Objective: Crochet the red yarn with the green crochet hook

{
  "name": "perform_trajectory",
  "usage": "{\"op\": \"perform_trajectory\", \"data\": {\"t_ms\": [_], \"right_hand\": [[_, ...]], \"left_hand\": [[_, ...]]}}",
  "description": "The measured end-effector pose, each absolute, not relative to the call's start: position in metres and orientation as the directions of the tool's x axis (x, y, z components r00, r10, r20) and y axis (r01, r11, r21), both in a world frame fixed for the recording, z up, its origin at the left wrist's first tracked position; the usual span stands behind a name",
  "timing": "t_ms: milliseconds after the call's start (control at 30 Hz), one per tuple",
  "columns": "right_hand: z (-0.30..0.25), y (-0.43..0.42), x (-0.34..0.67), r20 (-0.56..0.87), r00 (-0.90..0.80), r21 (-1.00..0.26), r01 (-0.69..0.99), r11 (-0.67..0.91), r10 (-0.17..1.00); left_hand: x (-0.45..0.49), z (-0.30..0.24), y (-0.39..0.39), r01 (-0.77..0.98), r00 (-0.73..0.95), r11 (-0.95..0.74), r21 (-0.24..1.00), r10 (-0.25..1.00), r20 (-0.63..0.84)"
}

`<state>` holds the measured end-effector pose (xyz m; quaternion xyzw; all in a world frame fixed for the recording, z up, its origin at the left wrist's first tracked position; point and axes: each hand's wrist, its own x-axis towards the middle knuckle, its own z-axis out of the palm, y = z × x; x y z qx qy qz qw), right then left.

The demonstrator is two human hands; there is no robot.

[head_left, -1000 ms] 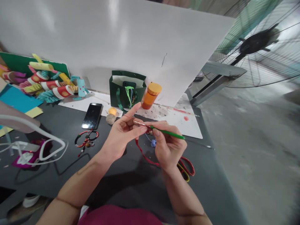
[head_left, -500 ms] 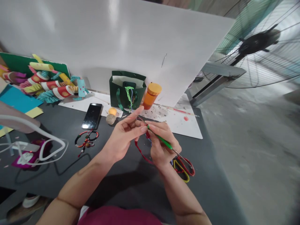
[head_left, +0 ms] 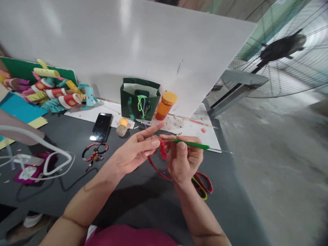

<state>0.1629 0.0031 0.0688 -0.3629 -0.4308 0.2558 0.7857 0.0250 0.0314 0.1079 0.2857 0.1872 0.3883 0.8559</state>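
My right hand [head_left: 183,159] is closed on the green handle of a crochet hook [head_left: 193,144], which lies nearly level with its thin metal end out to the right. Its other tip meets a small piece of red crochet work [head_left: 163,149]. Thumb and fingers of my left hand [head_left: 137,148] pinch that work from the left, its forefinger stretched out with yarn near it. From the work a red cord [head_left: 159,173] droops toward the desk. Red and yellow cords [head_left: 203,184] lie beyond my right wrist, partly hidden.
Behind my hands stand a dark green paper bag [head_left: 125,102] with bright green yarn and an orange jar [head_left: 165,106]. Left lie a phone [head_left: 101,127], a beaded bracelet [head_left: 94,152], two small balls [head_left: 121,130] and paper crafts [head_left: 58,95]. A fan [head_left: 282,49] stands right.
My right hand has turned the crochet hook from a steep slant to nearly level, its rear end swinging up and right. More of the red crochet work shows between my hands.
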Motion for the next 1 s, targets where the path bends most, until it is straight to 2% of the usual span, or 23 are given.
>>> {"op": "perform_trajectory", "data": {"t_ms": [333,467,700,833,1000], "right_hand": [[0.072,0.001,0.167,0.48,0.444,-0.818,-0.084,0.569,0.756],[0.074,0.002,0.169,0.482,0.42,-0.801,-0.144,0.581,0.769],[0.082,0.006,0.172,0.398,0.313,-0.837,-0.261,0.481,0.862],[0.083,0.006,0.168,0.423,0.289,-0.819,-0.284,0.499,0.859],[0.077,0.003,0.165,0.435,0.367,-0.83,-0.189,0.524,0.822]], "left_hand": [[0.023,0.108,0.032,-0.54,0.662,0.543,0.643,0.746,-0.075],[0.023,0.105,0.033,-0.52,0.691,0.546,0.657,0.721,-0.053],[0.021,0.1,0.034,-0.483,0.708,0.537,0.692,0.704,-0.053],[0.025,0.103,0.03,-0.496,0.64,0.474,0.727,0.766,-0.063],[0.029,0.105,0.027,-0.538,0.517,0.345,0.77,0.856,-0.022]]}}
